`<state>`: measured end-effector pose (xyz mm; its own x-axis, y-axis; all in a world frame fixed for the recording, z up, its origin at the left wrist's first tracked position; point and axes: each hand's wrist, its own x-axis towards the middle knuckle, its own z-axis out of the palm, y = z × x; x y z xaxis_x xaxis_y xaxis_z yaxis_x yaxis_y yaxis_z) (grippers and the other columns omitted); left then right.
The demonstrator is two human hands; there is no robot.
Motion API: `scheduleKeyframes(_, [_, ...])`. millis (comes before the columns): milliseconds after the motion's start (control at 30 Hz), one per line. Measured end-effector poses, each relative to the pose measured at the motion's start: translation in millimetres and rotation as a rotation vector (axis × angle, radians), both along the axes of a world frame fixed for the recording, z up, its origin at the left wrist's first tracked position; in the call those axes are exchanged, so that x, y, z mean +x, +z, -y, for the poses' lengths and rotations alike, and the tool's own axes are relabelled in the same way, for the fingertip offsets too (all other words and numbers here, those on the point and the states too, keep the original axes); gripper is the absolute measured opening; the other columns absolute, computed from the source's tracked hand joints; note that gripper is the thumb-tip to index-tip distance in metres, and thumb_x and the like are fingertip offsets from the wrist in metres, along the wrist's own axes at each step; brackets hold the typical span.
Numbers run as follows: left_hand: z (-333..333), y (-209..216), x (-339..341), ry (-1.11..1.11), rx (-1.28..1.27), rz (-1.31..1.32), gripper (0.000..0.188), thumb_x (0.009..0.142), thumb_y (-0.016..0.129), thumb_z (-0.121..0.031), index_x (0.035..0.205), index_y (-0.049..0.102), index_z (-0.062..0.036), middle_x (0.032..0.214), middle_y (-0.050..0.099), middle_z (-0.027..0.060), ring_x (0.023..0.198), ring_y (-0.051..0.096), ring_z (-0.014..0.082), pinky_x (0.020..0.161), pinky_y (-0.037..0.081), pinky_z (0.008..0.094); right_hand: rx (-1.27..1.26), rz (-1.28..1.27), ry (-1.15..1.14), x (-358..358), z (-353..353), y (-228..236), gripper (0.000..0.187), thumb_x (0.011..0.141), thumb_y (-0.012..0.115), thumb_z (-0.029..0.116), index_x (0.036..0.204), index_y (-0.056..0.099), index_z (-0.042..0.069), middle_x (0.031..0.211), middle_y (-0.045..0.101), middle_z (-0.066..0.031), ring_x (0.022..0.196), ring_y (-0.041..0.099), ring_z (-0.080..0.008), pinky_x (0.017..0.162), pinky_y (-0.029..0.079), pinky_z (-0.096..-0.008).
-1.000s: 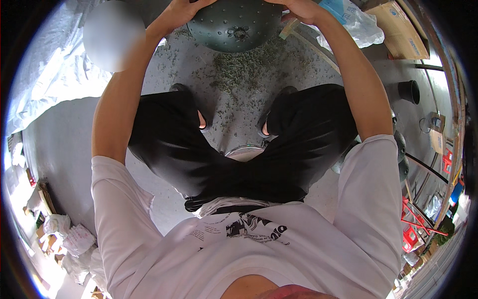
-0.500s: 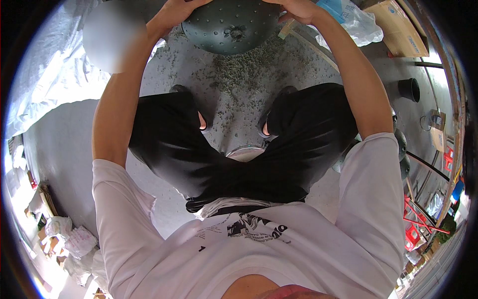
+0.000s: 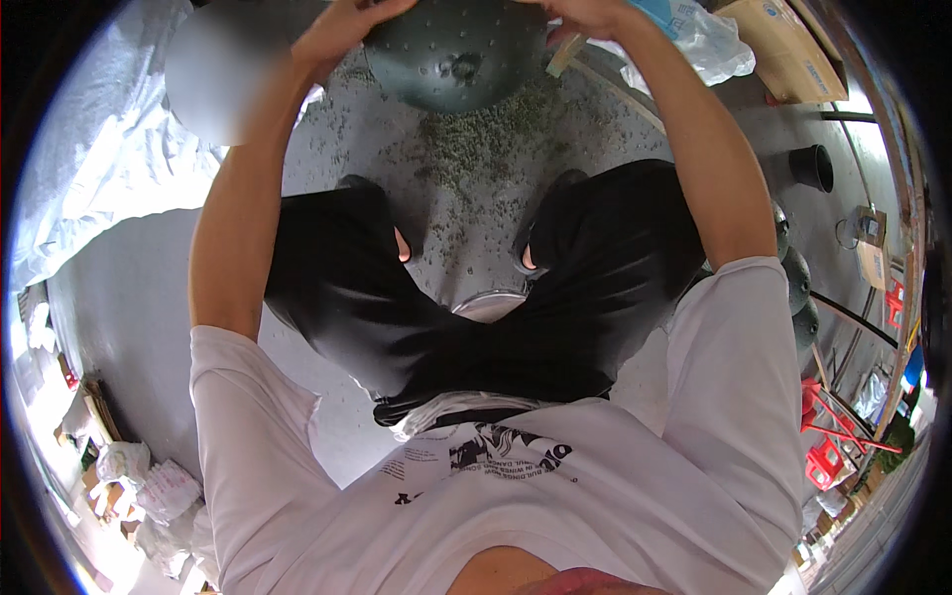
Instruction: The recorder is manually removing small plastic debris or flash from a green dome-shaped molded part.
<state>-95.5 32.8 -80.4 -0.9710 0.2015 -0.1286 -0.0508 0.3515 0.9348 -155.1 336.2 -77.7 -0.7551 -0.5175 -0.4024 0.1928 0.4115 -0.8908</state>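
Observation:
A large dark green round ball [image 3: 451, 64], dotted with small knobs and marked by a ring of dents low on its side, is at the top edge of the view. Its upper part is cut off by the frame. My left hand [image 3: 347, 30] grips its left side, with the fingers reaching over the upper rim. On the opposite side my right hand [image 3: 592, 18] holds it too, though some of its fingertips are out of the picture. Both forearms stretch forward, and the ball is beyond my feet.
Dark crumbs [image 3: 466, 144] litter the grey floor between my shoes. A wooden stick [image 3: 615, 89] lies right of the ball, near a clear plastic bag [image 3: 709, 45] and a cardboard box [image 3: 783, 50]. Farther right stands a black bucket [image 3: 811, 169]. White sheeting [image 3: 119, 149] spreads on the left.
The ball has shifted slightly left in the picture, with both hands still on it. My right forearm has also moved a little to the left.

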Motion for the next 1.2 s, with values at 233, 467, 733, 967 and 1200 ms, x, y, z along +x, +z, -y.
scheduleKeyframes(233, [10,-45,6,-0.228,-0.237,-0.046,0.078,0.082,0.080,-0.055,0.137,0.059,-0.0024,0.127,0.066,0.0122,0.117,0.061,0.0222,0.103,0.045,0.0344,0.306,-0.115,0.288,13,3,-5,0.081,0.086,0.074,0.062,0.125,0.063,-0.008,0.116,0.068,-0.0205,0.100,0.067,-0.0331,0.080,0.055,-0.0430])
scheduleKeyframes(467, [-2,-14,-4,-0.465,-0.042,0.243,0.076,0.089,0.075,-0.051,0.135,0.056,0.0065,0.131,0.061,0.0184,0.115,0.061,0.0287,0.100,0.047,0.0400,0.375,-0.209,0.358,26,19,-2,0.076,0.090,0.073,0.053,0.134,0.056,-0.006,0.119,0.067,-0.0163,0.103,0.064,-0.0278,0.083,0.051,-0.0404])
scheduleKeyframes(733, [13,-33,10,-0.341,-0.127,0.113,0.040,0.102,0.060,-0.045,0.119,0.065,-0.0094,0.106,0.062,-0.0049,0.101,0.056,0.0081,0.095,0.042,0.0268,0.182,-0.325,0.400,24,22,-32,0.066,0.094,0.069,0.048,0.137,0.057,-0.001,0.119,0.066,-0.0075,0.112,0.060,-0.0176,0.099,0.047,-0.0347])
scheduleKeyframes(967, [24,-33,10,-0.410,0.025,0.176,0.038,0.102,0.060,-0.042,0.117,0.066,-0.0082,0.109,0.064,-0.0043,0.101,0.058,0.0084,0.095,0.044,0.0278,0.053,-0.201,0.467,17,-5,-44,0.060,0.094,0.070,0.032,0.142,0.055,0.000,0.126,0.066,-0.0072,0.115,0.058,-0.0168,0.103,0.042,-0.0316])
scheduleKeyframes(1200, [26,-28,17,-0.318,0.140,0.208,0.045,0.102,0.058,-0.045,0.123,0.065,-0.0061,0.116,0.065,-0.0013,0.110,0.059,0.0125,0.099,0.044,0.0304,0.075,-0.201,0.457,6,-12,-50,0.064,0.093,0.071,0.032,0.145,0.052,-0.001,0.132,0.064,-0.0083,0.120,0.058,-0.0155,0.110,0.039,-0.0314])
